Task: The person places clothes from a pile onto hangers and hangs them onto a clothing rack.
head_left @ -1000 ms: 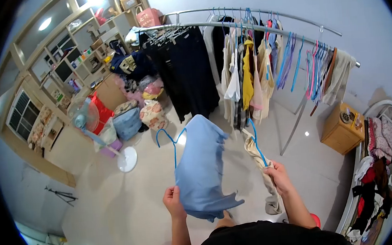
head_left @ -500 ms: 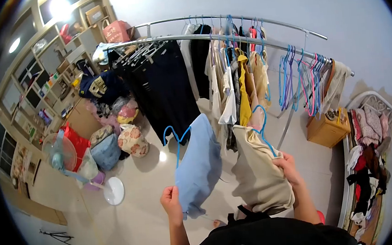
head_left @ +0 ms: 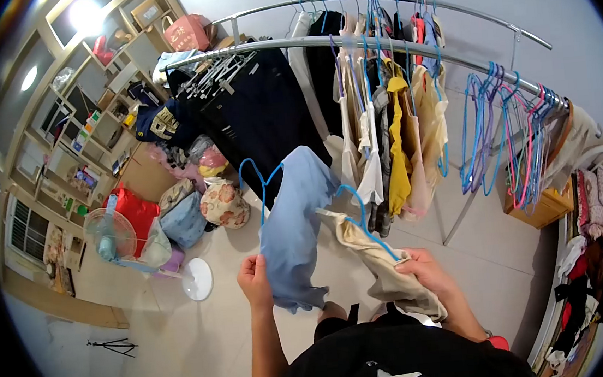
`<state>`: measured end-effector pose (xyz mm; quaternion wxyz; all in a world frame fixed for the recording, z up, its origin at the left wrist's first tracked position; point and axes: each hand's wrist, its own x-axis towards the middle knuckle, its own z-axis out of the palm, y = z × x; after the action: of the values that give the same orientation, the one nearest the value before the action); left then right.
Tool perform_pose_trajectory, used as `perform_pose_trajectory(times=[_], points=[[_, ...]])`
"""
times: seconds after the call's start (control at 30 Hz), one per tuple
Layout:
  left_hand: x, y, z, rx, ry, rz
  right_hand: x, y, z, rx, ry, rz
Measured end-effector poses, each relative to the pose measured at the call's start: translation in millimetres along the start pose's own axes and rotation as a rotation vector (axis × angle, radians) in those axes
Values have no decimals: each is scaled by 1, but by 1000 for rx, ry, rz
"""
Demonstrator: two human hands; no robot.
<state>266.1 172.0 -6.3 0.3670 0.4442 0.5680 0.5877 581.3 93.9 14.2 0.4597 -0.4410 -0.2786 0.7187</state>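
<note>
My left hand (head_left: 255,281) grips the lower edge of a light blue garment (head_left: 291,225) that hangs on a blue hanger (head_left: 258,180), held up in front of me. My right hand (head_left: 425,271) holds a beige garment (head_left: 382,264) on a second blue hanger (head_left: 360,216), tilted so its hook points up and left. Both garments are below the curved metal clothes rail (head_left: 404,49), which carries dark, yellow, white and beige clothes.
Several empty blue and pink hangers (head_left: 503,137) hang at the rail's right end. A standing fan (head_left: 118,238), bags and bundles (head_left: 196,204) sit on the floor at left before wooden shelves (head_left: 82,99). A bed piled with clothes (head_left: 590,258) and a wooden box (head_left: 547,204) are at right.
My view has swung closer to the rail. The beige garment has dropped lower and tilted leftward in my right hand. The blue garment stays raised in my left hand.
</note>
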Motion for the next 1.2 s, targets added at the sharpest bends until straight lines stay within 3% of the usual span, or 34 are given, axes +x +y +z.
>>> perform_pose_trajectory(times=[0.17,0.37,0.43,0.5,0.57,0.6,0.7,0.83,0.87,0.93,1.03,1.1,1.13,1.2], points=[[36,-12,-2,-14,43,21,39,-30,16,-132,-107,-113],[99,-23,-13,-23,2,8,90,-66,56,-100,-14,-247],[120,-21,-21,29,-75,-27,110,-73,72,-242,120,-377],[145,-25,-38,23,-75,-11,133,-79,84,-364,201,-379],[167,-17,-65,119,-140,58,157,-83,94,-560,337,-605],[178,-10,-86,168,-191,17,166,-85,95,-848,488,-742],[213,11,-146,226,-347,-35,178,-97,109,-704,414,-595],[275,35,-181,327,-596,137,201,-97,123,-766,237,-374],[293,39,-180,328,-669,152,209,-89,126,-765,212,-422],[334,38,-172,324,-819,294,211,-85,136,-855,171,-423],[381,41,-146,271,-922,325,203,-82,148,-988,165,-503],[395,53,-114,157,-896,414,188,-81,145,-1020,59,-165],[404,50,-103,312,-846,475,179,-75,149,-1013,46,-378],[405,51,-65,345,-774,509,155,-74,156,-832,67,-307]])
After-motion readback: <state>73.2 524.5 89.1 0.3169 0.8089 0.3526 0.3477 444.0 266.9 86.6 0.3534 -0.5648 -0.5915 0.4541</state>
